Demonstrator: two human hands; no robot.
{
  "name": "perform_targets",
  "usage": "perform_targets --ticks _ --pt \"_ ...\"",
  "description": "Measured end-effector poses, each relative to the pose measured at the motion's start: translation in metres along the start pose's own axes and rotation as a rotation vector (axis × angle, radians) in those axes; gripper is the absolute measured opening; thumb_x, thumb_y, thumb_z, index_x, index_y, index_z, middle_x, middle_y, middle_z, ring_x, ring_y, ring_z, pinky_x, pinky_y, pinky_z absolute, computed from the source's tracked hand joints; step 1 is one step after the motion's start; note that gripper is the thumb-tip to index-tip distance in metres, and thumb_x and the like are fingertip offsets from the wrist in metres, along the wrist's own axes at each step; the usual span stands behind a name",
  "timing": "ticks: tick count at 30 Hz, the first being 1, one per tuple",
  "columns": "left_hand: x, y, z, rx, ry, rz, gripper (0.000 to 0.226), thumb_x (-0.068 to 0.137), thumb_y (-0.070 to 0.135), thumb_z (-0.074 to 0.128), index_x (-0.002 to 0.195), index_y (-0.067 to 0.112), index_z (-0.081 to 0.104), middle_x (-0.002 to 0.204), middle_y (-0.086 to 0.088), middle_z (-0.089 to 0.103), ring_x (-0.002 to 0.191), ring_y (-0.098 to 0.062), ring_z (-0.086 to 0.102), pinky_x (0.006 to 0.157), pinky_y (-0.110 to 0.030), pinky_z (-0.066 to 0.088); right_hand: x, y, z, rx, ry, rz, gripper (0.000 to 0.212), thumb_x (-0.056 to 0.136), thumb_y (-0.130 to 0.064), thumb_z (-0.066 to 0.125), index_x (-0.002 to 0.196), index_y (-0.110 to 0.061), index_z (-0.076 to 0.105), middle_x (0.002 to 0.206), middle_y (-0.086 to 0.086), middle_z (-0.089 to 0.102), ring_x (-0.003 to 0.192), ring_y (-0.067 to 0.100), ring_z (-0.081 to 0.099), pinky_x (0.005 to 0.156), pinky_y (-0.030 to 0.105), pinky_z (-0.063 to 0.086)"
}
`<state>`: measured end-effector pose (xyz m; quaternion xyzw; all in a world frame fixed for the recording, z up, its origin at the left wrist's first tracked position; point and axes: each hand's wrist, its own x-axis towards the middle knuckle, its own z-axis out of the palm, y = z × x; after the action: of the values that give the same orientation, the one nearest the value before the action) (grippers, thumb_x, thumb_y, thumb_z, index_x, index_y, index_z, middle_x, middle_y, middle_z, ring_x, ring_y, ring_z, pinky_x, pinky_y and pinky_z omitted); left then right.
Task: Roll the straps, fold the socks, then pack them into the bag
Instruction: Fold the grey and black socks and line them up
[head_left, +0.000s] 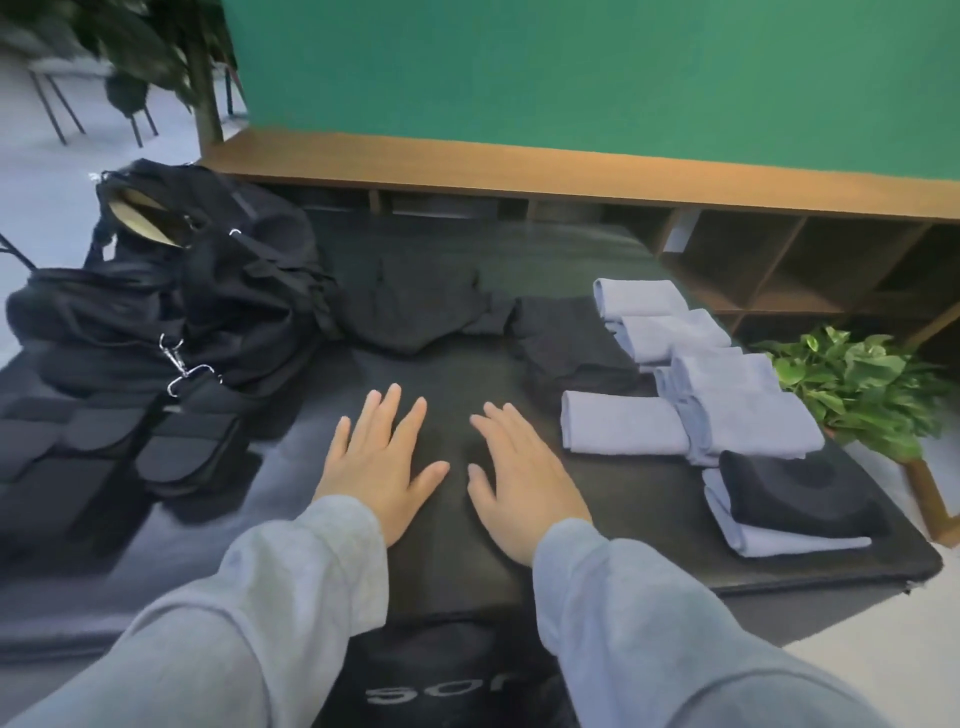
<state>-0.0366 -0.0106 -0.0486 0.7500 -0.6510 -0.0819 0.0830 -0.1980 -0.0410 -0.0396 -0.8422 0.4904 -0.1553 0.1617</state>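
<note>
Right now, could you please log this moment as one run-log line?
left hand: open, flat on mat | right hand: open, flat on mat | bag: left | socks: right

We hold both arms stretched forward, grey sleeves down to the wrists. Our left hand (379, 467) lies palm down, fingers straight and slightly spread. Our right hand (519, 483) lies flat just beside it, fingers straight, thumbs pointing toward each other.
</note>
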Motion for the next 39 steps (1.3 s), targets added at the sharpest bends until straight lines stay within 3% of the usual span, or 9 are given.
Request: perform_targets --ticks 11,18,21,25,28,32,35,37,39 --pt "0.091 -0.005 -0.013 0.080 0.060 0.084 0.043 0.099 0.040 0.035 0.142 0.042 0.027 0.156 0.000 -0.017 0.142 -0.020 -0.020 0.116 -0.042 -0.005 0.021 0.012 0.008 -0.005 0.082 0.118 0.038 0.097 -0.030 0.038 0.135 -0.026 0.043 0.147 -0.014 0.035 0.140 0.003 0.020 0.112 0.019 0.013" --pt "0.112 -0.001 -0.015 0.155 -0.034 0.021 0.052 0.100 0.042 0.029 0.146 0.019 0.022 0.157 0.009 0.003 0.144 -0.013 -0.007 0.116 -0.046 0.005 0.022 0.013 0.009 0.005 0.107 0.131 0.034 0.097 -0.029 0.038 0.130 -0.027 0.048 0.143 -0.016 0.039 0.137 0.001 0.024 0.111 0.019 0.016" --pt "0.092 0.000 -0.018 0.019 0.036 0.083 0.053 0.099 0.037 0.037 0.146 0.016 0.024 0.156 0.008 0.010 0.144 -0.011 0.004 0.116 -0.040 0.014 0.022 0.011 0.008 0.031 0.117 0.138 0.034 0.097 -0.027 0.039 0.130 -0.026 0.048 0.143 -0.015 0.040 0.136 0.002 0.027 0.110 0.019 0.019" --pt "0.036 0.000 -0.014 -0.248 0.209 0.139 0.047 0.097 0.025 0.046 0.142 0.014 0.036 0.149 0.007 0.031 0.137 -0.009 0.028 0.107 -0.014 0.015 0.019 0.010 0.007 0.109 0.194 0.163 0.042 0.095 -0.027 0.044 0.137 -0.024 0.039 0.151 -0.014 0.025 0.136 0.003 0.024 0.109 0.021 0.023" --pt "-0.007 -0.006 -0.005 -0.406 0.356 0.096 0.026 0.090 0.011 0.058 0.116 0.013 0.061 0.116 0.002 0.057 0.110 -0.012 0.051 0.093 -0.010 0.027 0.017 0.008 0.006 0.119 0.233 0.151 0.055 0.094 -0.027 0.049 0.144 -0.023 0.029 0.155 -0.015 0.014 0.140 0.003 0.016 0.110 0.018 0.017" --pt "-0.036 -0.014 0.001 -0.549 0.401 -0.016 0.024 0.085 -0.004 0.057 0.094 0.018 0.054 0.101 0.007 0.050 0.097 -0.009 0.048 0.084 -0.002 0.027 0.012 0.006 0.004 0.029 0.156 0.045 0.051 0.094 -0.028 0.050 0.142 -0.028 0.037 0.154 -0.013 0.022 0.141 0.006 0.016 0.112 0.023 0.016" --pt "-0.046 -0.016 0.007 -0.418 0.430 0.000 0.030 0.077 -0.009 0.062 0.099 0.010 0.064 0.107 -0.003 0.053 0.113 -0.022 0.046 0.097 -0.022 0.033 0.005 0.002 0.004 -0.094 0.063 0.018 0.042 0.096 -0.032 0.045 0.138 -0.028 0.045 0.149 -0.014 0.035 0.142 0.006 0.016 0.112 0.023 0.013" --pt "-0.051 -0.015 0.011 -0.324 0.454 0.004 0.032 0.069 -0.009 0.068 0.092 0.013 0.068 0.100 -0.006 0.055 0.101 -0.028 0.048 0.081 -0.037 0.043 -0.004 -0.001 0.003 -0.098 0.073 0.033 0.039 0.095 -0.032 0.045 0.134 -0.028 0.047 0.142 -0.014 0.042 0.138 0.007 0.026 0.112 0.025 0.017" --pt "-0.056 -0.007 0.004 -0.266 0.422 -0.038 0.024 0.077 0.003 0.067 0.094 0.019 0.068 0.099 -0.002 0.055 0.097 -0.029 0.049 0.077 -0.034 0.035 -0.018 -0.003 0.001 -0.121 0.109 0.019 0.035 0.094 -0.032 0.046 0.128 -0.029 0.050 0.132 -0.014 0.048 0.128 0.008 0.035 0.109 0.025 0.022"
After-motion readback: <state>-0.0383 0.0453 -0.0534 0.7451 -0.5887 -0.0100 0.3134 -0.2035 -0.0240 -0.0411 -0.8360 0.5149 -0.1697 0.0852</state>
